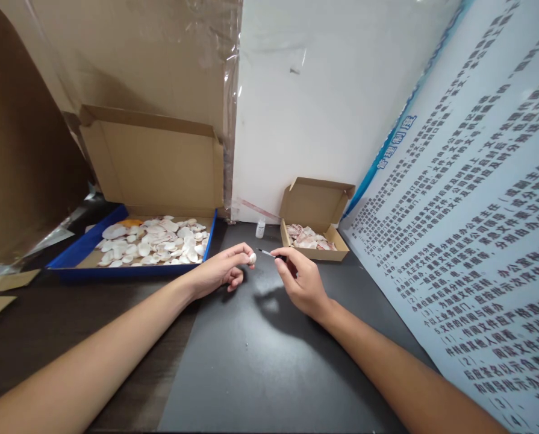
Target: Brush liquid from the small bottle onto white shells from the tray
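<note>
Between the fingertips of my left hand point(226, 268) is a small white shell point(252, 258), pinched at its edge. My right hand point(303, 280) grips a small applicator brush point(266, 252) by its black cap, most of which my fingers cover. The brush's dark tip points left, just short of the shell, and I cannot tell whether the two touch. Behind both hands a small clear bottle point(261, 228) with a white label stands upright on the dark table.
To the left, a blue-rimmed tray point(115, 272) with a cardboard liner holds many white shells point(161, 238). An open cardboard box point(318, 254) at the back right contains reddish-white shells point(309, 237). A printed poster point(468, 241) borders the right side; a white panel point(314, 108) stands behind.
</note>
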### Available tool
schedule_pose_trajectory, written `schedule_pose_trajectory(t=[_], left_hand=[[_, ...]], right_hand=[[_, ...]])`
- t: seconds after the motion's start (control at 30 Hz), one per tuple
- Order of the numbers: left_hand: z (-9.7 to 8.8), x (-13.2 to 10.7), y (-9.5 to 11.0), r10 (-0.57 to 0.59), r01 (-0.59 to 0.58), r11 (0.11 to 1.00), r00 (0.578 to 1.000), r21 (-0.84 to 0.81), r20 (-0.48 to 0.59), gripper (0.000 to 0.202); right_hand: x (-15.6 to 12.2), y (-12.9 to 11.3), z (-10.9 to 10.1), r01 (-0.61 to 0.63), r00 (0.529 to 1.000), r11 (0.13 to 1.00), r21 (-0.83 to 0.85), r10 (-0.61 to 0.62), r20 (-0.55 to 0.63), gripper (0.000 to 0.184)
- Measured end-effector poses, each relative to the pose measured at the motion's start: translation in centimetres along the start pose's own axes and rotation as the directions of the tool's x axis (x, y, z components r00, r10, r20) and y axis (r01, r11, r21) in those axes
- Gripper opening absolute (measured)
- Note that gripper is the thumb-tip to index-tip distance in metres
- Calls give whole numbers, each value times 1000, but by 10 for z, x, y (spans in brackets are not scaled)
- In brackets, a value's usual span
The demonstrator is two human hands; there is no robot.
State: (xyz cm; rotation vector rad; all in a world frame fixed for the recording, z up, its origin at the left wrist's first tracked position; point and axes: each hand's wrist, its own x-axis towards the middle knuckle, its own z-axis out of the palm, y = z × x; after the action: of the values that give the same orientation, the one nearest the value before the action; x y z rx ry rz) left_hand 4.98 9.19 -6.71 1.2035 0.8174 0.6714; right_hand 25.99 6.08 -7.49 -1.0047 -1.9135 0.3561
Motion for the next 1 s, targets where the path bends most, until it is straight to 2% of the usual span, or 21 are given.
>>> schedule_pose_trajectory(t=[0.13,0.27,0.4,0.57,0.7,0.83,1.0], left_hand=[[1,-1,1,-11,11,1000,1000,8,-7,24],[1,0,1,-8,8,1000,1000,11,-7,28],[0,0,0,-3,3,1000,1000,-8,-3,26],[0,0,1,-2,2,1000,1000,-12,-2,27],[-1,1,0,-11,11,999,1000,-32,0,25],[-1,2,-1,-15,14,999,1000,-37,-6,21],[0,1,0,-25,25,999,1000,-44,-13,23]], right_hand=[[0,0,0,21,999,999,26,-22,43,20],[0,0,1,-9,1000,1000,-8,9,-2,18],[-1,0,1,1,999,999,36,-3,49,20],[-1,-1,1,-36,999,999,-15,36,5,17],[-1,-2,1,-9,998,1000,9,9,60,18],[0,-1,1,-35,999,999,-29,36,18,17],[-1,-2,1,-13,999,1000,-5,13,52,19]])
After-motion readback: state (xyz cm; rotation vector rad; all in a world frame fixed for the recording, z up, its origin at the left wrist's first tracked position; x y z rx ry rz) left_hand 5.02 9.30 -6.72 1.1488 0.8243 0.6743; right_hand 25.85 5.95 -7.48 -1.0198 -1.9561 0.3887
